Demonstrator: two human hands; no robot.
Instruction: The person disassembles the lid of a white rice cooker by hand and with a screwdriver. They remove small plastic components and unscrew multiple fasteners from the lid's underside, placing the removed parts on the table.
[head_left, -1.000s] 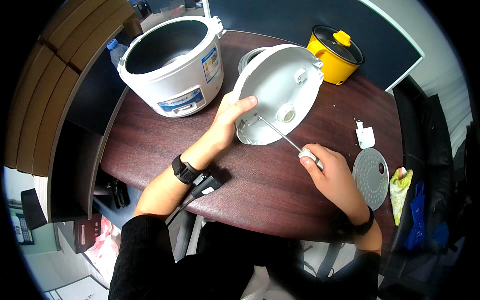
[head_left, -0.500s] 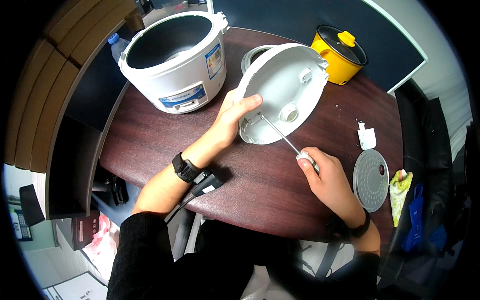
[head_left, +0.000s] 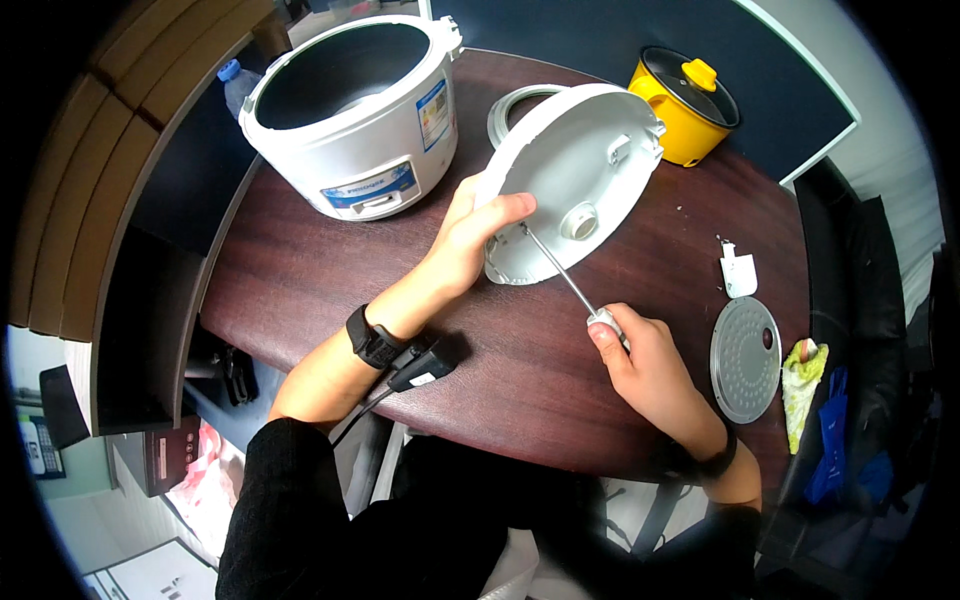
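Note:
My left hand grips the near left rim of a white rice cooker lid, its thumb lying on the hollow inner side. The lid is held tilted, inner side toward me. In my right hand is a screwdriver, closed around its pale handle. The tip of its metal shaft meets the lid's inside near my left thumb, beside a round raised socket. Whether a screw sits under the tip is too small to tell. Behind the lid, a grey-white ring-shaped part is partly hidden.
A white rice cooker body stands open at the back left, a yellow electric pot at the back right. Right of my hand lie a small white plastic piece, a grey perforated disc and a cloth. A black adapter sits by my left wrist.
The lid and my left hand have shifted slightly, and the lid is tilted a little more. The screwdriver tip stays at the same spot, while my right hand has turned slightly on the handle.

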